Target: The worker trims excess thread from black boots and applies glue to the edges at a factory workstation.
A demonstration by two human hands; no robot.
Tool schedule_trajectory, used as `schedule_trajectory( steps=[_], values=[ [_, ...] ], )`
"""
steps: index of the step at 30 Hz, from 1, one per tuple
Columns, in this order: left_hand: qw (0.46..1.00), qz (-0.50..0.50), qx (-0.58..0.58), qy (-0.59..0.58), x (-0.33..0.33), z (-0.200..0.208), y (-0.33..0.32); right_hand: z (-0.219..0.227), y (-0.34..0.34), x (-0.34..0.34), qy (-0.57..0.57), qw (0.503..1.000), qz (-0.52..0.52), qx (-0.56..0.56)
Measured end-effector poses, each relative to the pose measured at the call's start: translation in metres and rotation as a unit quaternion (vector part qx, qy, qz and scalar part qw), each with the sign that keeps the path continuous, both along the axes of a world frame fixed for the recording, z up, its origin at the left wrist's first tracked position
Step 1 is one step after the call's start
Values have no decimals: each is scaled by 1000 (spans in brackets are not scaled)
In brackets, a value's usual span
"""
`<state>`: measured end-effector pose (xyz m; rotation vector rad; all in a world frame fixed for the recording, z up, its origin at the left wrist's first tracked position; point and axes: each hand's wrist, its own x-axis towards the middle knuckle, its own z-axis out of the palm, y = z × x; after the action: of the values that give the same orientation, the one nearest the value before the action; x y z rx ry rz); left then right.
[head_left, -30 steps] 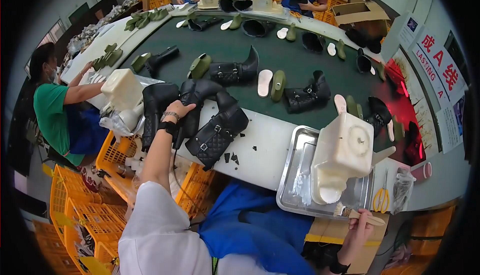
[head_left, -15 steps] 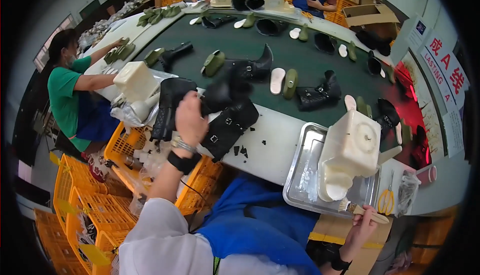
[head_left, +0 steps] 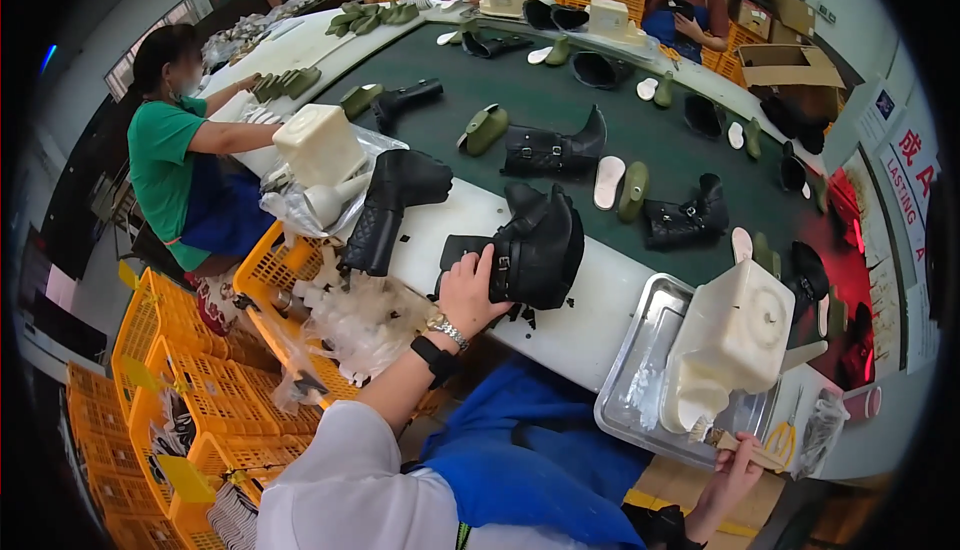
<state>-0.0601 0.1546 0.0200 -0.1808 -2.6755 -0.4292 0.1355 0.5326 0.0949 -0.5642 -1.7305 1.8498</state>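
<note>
My left hand (head_left: 472, 295), reaching over the near white worktop, grips a black ankle-strap boot (head_left: 545, 250) by its side, with the fingers bent against the leather. A second dark piece lies partly under that boot; how much of it is hidden I cannot tell. Left of it, another black boot (head_left: 392, 210) with a quilted shaft lies by itself. At the lower right, my right hand (head_left: 738, 468) is closed round the wooden handle of a brush (head_left: 757, 450). The bristles, coated white, hang by the lip of a cream plastic container (head_left: 735, 320) resting in a metal tray (head_left: 632, 390).
A green belt (head_left: 440, 175) carries boots, olive shoe lasts and pale insoles. Yellow-handled scissors (head_left: 782, 438) lie right of the tray. Orange crates (head_left: 215, 355) stand at the left. A co-worker in green (head_left: 165, 165) handles lasts; two more people work at the far side.
My left hand has moved right, now gripping a boot on the worktop where a boot was blurred in motion before. The right hand still holds the brush. The whole view has shifted.
</note>
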Motion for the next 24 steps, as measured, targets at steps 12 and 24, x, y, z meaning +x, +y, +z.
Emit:
schedule_trajectory(
  steps=[12, 24],
  values=[
    [987, 59, -62, -137, -16, 32, -58, 3, -1, -6, 0, 1000, 9, 15],
    [969, -226, -100, -10, -37, 39, -53, 7, 0, -2, 2, 1000, 17, 15]
  ],
)
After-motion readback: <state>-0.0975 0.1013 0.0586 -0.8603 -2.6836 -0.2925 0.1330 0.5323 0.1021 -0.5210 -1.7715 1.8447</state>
